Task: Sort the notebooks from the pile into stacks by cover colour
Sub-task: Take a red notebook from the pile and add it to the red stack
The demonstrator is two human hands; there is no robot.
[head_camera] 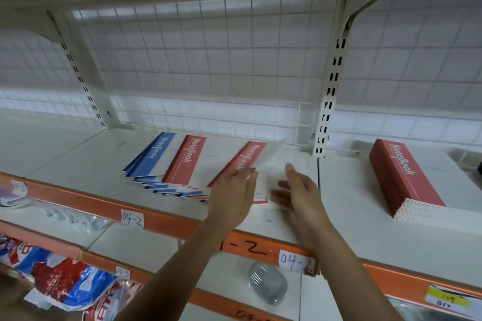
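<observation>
the red notebook (243, 161) lies tilted just ahead of both hands, its long axis running from the shelf's (339, 219) front edge toward the back grid. the left hand (233, 190) rests fingers on its near end; the right hand (300, 190) hovers released beside it. red-banded cover, white "notebook" lettering.

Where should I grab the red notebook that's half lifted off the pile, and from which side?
Take the lifted red notebook by its near edge, coming from the front of the shelf. It tilts up off the mixed pile, so fingers can probably slip under it there. The left hand already rests at that edge; the right hand is open beside it. Its far edge sits close to the wire back.
</observation>
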